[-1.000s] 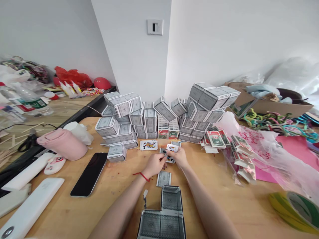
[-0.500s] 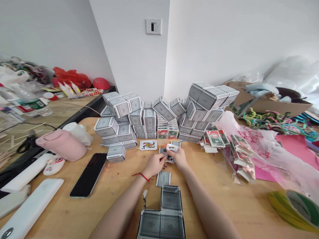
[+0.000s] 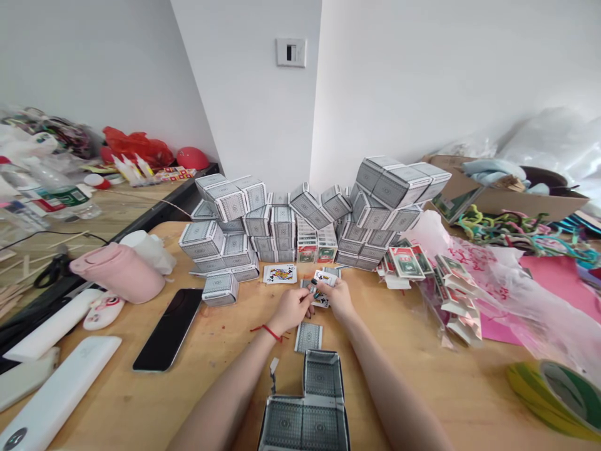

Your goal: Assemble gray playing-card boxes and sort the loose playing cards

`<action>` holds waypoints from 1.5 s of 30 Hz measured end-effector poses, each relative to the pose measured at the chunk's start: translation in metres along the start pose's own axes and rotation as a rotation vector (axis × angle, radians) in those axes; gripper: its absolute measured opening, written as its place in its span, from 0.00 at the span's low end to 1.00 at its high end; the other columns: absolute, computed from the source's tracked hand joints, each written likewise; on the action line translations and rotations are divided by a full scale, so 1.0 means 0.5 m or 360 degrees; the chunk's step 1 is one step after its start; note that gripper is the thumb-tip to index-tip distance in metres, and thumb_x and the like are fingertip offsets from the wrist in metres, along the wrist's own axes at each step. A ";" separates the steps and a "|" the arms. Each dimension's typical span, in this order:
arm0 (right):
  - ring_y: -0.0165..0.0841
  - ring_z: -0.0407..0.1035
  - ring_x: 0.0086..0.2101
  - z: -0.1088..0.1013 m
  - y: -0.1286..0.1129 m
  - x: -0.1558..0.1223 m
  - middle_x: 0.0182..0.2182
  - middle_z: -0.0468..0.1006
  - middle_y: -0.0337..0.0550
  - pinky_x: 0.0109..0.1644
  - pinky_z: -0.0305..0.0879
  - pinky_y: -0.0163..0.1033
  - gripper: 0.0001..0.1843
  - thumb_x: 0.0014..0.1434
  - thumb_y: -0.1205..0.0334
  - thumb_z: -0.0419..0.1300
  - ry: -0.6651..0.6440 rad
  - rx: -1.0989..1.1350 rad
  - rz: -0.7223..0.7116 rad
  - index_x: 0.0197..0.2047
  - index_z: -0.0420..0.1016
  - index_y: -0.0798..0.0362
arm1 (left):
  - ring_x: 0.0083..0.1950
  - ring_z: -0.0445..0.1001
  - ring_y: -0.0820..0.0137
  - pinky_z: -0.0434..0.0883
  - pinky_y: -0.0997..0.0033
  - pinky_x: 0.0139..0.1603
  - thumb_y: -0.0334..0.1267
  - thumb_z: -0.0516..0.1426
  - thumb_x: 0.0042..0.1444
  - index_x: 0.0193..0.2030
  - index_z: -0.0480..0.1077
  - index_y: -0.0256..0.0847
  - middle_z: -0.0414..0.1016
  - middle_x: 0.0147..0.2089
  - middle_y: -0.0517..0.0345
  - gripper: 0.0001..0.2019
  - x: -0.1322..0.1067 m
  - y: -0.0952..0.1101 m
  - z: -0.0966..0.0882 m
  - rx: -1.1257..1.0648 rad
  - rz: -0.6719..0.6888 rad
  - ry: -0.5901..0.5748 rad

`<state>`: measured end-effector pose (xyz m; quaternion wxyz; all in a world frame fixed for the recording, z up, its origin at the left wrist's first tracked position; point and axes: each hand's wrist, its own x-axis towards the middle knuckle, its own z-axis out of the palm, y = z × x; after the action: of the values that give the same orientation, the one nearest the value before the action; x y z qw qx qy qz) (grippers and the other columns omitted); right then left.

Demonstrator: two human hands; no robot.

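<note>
My right hand (image 3: 340,298) is closed on a face-up playing card (image 3: 322,302), its thumb pressed on the picture side. From the left, my left hand (image 3: 292,307) pinches at the same card's edge; its fingertips partly hide it. Other cards lie under or behind it, but how many I cannot tell. A face-up stack of playing cards (image 3: 280,274) sits left of my hands. Nearer me lies a face-down card (image 3: 308,337) with a grey patterned back. An L-shaped block made of cards (image 3: 304,416) stands between my forearms.
Stacked card-covered boxes (image 3: 225,250) form a wall at the back, rising again at the right (image 3: 389,181). A phone (image 3: 169,329) and pink case (image 3: 119,271) lie left. Card boxes (image 3: 406,262), a plastic bag (image 3: 498,288) and a tape roll (image 3: 558,398) are right.
The card at my fingers has tilted slightly and my fingertips have shifted a little on it. The whole view has moved very slightly; everything else stays in place.
</note>
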<state>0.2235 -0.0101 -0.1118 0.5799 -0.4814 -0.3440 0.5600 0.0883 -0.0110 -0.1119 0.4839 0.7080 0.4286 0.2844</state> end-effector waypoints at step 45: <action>0.34 0.69 0.30 -0.021 0.013 0.013 0.26 0.76 0.42 0.34 0.64 0.36 0.17 0.49 0.52 0.55 -0.0382 -0.0467 -0.0282 0.33 0.74 0.56 | 0.20 0.52 0.78 0.50 0.77 0.21 0.45 0.48 0.52 0.16 0.53 0.38 0.52 0.16 0.66 0.18 0.012 -0.020 -0.040 0.0271 0.0124 0.0692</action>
<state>0.2323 -0.0061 -0.1222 0.5054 -0.4585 -0.5295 0.5040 0.0716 0.0045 -0.1138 0.3074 0.6844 0.5175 0.4113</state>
